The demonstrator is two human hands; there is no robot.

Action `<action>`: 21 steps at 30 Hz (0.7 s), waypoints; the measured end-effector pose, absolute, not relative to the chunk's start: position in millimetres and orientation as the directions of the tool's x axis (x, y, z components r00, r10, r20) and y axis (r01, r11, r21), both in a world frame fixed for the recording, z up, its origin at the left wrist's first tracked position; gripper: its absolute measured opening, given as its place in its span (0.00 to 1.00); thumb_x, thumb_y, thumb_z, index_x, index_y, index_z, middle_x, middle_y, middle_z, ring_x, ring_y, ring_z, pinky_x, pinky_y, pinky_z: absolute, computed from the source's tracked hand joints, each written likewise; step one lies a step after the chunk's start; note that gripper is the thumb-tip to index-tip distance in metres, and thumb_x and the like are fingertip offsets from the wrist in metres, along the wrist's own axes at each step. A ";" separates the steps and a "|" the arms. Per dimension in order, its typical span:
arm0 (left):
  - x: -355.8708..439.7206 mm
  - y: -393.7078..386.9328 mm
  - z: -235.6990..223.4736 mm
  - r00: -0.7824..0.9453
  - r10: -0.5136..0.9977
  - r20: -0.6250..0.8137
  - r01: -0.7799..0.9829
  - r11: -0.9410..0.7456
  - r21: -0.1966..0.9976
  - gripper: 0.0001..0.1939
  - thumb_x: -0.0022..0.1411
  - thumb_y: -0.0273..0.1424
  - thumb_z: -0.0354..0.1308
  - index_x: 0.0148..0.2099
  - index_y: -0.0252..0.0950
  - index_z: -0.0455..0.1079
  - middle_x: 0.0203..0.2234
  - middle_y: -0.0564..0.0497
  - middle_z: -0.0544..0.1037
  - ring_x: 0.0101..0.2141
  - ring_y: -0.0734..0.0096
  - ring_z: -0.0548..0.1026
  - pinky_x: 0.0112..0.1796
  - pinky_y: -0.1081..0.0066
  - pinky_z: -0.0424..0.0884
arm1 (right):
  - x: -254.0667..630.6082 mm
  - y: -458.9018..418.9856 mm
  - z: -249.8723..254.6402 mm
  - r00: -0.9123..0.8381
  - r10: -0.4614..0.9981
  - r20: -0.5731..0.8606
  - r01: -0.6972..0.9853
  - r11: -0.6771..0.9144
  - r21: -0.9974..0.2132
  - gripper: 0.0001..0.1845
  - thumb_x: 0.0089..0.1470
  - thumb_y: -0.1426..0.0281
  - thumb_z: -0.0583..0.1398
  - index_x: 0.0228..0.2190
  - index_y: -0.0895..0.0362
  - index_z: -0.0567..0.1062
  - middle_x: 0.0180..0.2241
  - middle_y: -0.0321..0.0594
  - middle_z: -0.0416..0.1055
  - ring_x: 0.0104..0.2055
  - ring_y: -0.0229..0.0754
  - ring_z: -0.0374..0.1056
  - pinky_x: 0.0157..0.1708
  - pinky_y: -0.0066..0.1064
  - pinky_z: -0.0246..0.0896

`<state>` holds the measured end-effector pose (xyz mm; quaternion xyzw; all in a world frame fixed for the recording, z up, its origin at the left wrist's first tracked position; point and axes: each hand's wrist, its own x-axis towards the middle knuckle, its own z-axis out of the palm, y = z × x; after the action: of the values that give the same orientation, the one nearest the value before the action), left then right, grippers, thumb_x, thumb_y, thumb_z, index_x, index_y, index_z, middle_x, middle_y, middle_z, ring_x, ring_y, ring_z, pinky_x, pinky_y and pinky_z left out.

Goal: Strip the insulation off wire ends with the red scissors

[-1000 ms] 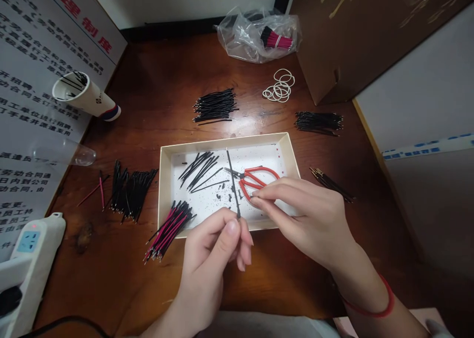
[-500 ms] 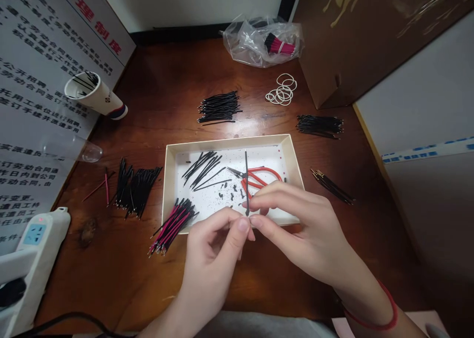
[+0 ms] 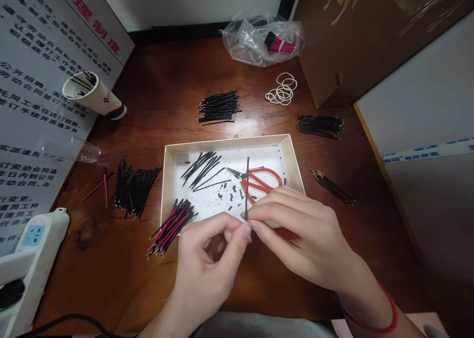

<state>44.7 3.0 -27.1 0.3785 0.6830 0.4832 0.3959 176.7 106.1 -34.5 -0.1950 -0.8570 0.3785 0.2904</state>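
Note:
A thin black wire stands upright over the white tray, pinched at its lower end between both hands. My left hand grips it with thumb and forefinger. My right hand pinches the same end from the right. Red-handled scissors lie in the tray just beyond my right fingers. Loose black wires and small cut bits lie on the tray floor. A bundle of pink and black wires rests across the tray's front left corner.
Black wire piles lie at the left, behind the tray and at the right. Rubber bands, a plastic bag, a paper cup, a power strip and a brown box surround them.
The wire was tilted and held by my left hand alone; my right hand came in to pinch its lower end, and the wire now stands upright slightly further right.

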 end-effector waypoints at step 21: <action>37.6 0.0 -35.6 -0.391 0.857 -0.336 -0.356 0.195 0.914 0.15 0.72 0.34 0.51 0.32 0.36 0.69 0.24 0.54 0.69 0.28 0.74 0.66 0.32 0.76 0.62 | 152.3 127.7 -58.2 -0.584 0.798 -0.148 0.770 0.487 -0.412 0.02 0.59 0.76 0.57 0.34 0.59 0.68 0.34 0.47 0.74 0.35 0.49 0.71 0.29 0.35 0.63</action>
<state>37.6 0.0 -35.6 0.2151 0.5826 0.5967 0.5082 152.3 127.7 -58.2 -0.4548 -0.8618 0.2226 0.0314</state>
